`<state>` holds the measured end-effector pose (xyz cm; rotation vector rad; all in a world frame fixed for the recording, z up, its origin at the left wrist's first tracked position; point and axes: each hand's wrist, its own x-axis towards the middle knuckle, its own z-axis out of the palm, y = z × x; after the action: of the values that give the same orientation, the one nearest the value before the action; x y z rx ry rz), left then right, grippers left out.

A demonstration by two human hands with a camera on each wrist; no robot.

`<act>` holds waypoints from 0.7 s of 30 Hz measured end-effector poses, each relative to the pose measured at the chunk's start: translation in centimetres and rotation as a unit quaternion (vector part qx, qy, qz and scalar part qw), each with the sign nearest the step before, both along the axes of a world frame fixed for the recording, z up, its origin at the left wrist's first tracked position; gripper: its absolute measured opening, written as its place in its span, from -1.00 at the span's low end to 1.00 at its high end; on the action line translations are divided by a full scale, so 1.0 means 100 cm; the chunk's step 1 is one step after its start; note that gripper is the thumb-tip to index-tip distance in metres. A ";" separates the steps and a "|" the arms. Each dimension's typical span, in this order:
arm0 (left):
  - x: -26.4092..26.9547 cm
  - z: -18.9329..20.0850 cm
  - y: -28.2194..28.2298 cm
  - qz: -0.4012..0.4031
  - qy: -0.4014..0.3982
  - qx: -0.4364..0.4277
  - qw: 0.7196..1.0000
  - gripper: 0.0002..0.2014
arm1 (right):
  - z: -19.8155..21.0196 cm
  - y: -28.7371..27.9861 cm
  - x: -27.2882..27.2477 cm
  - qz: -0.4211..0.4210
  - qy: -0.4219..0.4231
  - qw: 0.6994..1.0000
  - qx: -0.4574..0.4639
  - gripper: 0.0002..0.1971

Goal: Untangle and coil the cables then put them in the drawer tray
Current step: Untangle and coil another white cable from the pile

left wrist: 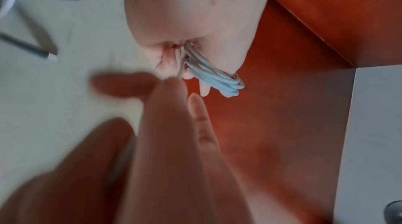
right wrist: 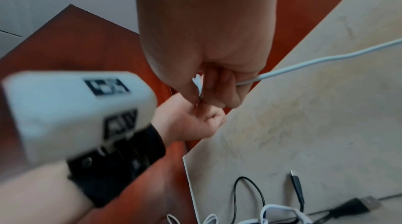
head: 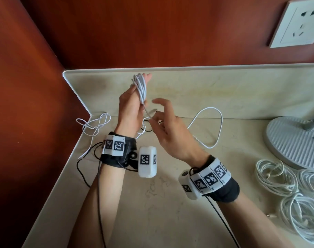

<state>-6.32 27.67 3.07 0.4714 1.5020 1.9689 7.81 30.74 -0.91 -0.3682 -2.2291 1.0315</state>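
My left hand point(head: 130, 104) is raised above the counter with a white cable point(head: 141, 87) wound in several loops around its fingers, the thumb side closed over the loops at the base so the coil stays put; the left wrist view shows the same loops point(left wrist: 214, 76) stacked across my fingers. My right hand point(head: 170, 129) sits just beside it, thumb and forefinger pinching the loose tail of that cable near its plug point(head: 153, 110), the other fingers spread and loosely bent. Below my hands, on the pale stone counter point(head: 152, 203), lies a loose tangle of white cable point(head: 93, 126) toward the corner with a thin black cable point(right wrist: 250, 193) through it, and a wide white loop point(head: 209, 127) to my right. Further right, three finished white coils point(head: 276, 178) lie near the round base of a lamp point(head: 293, 142). A wall socket point(head: 295, 24) sits on the reddish wood panel above.
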 end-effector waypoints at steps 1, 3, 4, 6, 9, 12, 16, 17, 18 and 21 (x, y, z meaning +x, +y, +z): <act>-0.003 -0.001 -0.002 0.031 0.014 -0.012 0.999 -0.78 | 0.000 0.003 0.001 -0.001 -0.014 1.000 0.008 -0.72; -0.009 -0.006 -0.004 0.062 0.071 -0.042 0.995 -0.89 | 0.005 0.012 0.006 -0.023 -0.046 0.998 0.043 -0.90; -0.012 -0.010 -0.005 0.064 0.111 -0.053 0.990 -0.93 | 0.009 0.016 0.008 -0.049 -0.067 0.994 0.072 -0.86; -0.015 -0.017 -0.008 0.053 0.199 -0.046 0.978 -0.94 | 0.018 0.021 0.015 -0.105 -0.109 0.979 0.134 -0.63; -0.026 -0.023 -0.009 0.039 0.329 -0.059 0.942 -0.73 | 0.036 0.031 0.030 -0.144 -0.124 0.969 0.160 -0.45; -0.027 -0.021 -0.011 -0.044 0.342 -0.098 0.934 -0.84 | 0.048 0.046 0.048 -0.062 -0.080 0.989 0.112 -0.69; -0.009 -0.019 -0.010 -0.220 0.369 -0.128 0.894 -0.89 | 0.053 0.061 0.059 -0.027 0.000 0.999 0.019 -0.80; -0.002 -0.017 -0.009 -0.271 0.368 -0.124 0.881 -0.90 | 0.050 0.064 0.058 -0.027 0.021 0.999 0.004 -0.79; 0.006 -0.014 -0.010 -0.318 0.355 -0.112 0.872 -0.89 | 0.047 0.066 0.056 -0.025 0.041 0.999 -0.018 -0.76; 0.028 0.001 -0.015 -0.394 0.332 -0.062 0.855 -0.79 | 0.039 0.071 0.052 0.004 0.099 0.990 -0.104 -0.75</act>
<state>-3.48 26.18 3.19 1.5445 1.4373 1.0777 12.96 37.82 3.02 -0.3317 -1.9550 1.2529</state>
